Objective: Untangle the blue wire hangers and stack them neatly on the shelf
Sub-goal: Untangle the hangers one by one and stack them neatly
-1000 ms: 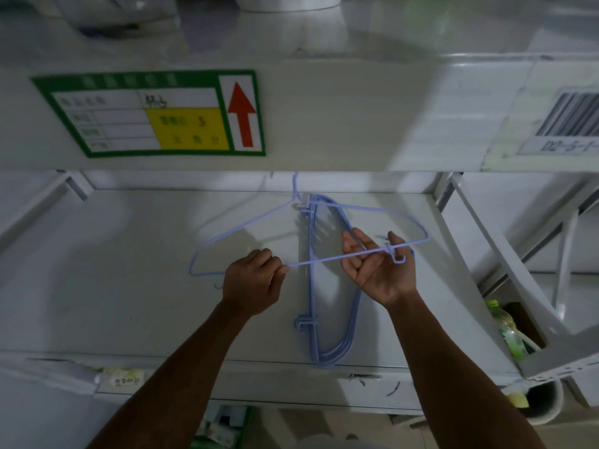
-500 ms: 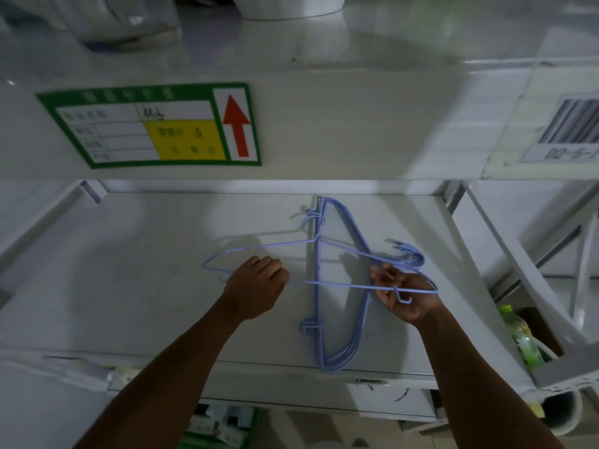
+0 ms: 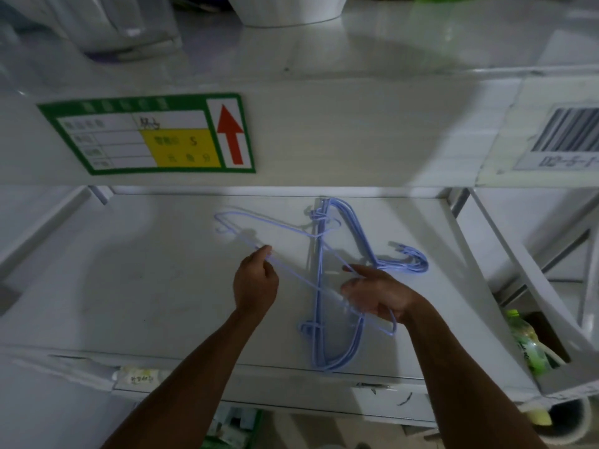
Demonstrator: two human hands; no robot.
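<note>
A: Where are the hangers?

B: A stack of pale blue wire hangers [image 3: 319,286] lies flat on the white shelf [image 3: 129,286], right of centre. Its long straight bars run from the back of the shelf toward the front edge, and the bundled hooks [image 3: 410,262] point right.

A: And the loose one?

B: A single thin blue wire hanger [image 3: 256,236] is lifted across the stack. Its long bar runs on a diagonal from back-left to front-right, with one rounded shoulder end at the back-left.

A: How is it held?

B: The left hand [image 3: 256,283] has its fingers [image 3: 264,254] pinched together on the bar, left of the stack. The right hand [image 3: 377,294] is over the stack with its fingers closed around the front-right end of the same hanger; a loop of wire shows just below the palm.

A: Any writing?

B: On the front of the shelf above, a green-bordered label [image 3: 152,134] has a yellow panel with what looks like an "S", a red arrow pointing up, and a handwritten entry I can't read. To the right, a barcode sticker [image 3: 564,137] reads upside down; its code is too blurred to make out.

A: Anything else?

B: A green-labelled plastic bottle [image 3: 525,341] sits in an opening at lower right, well apart from the hangers.
</note>
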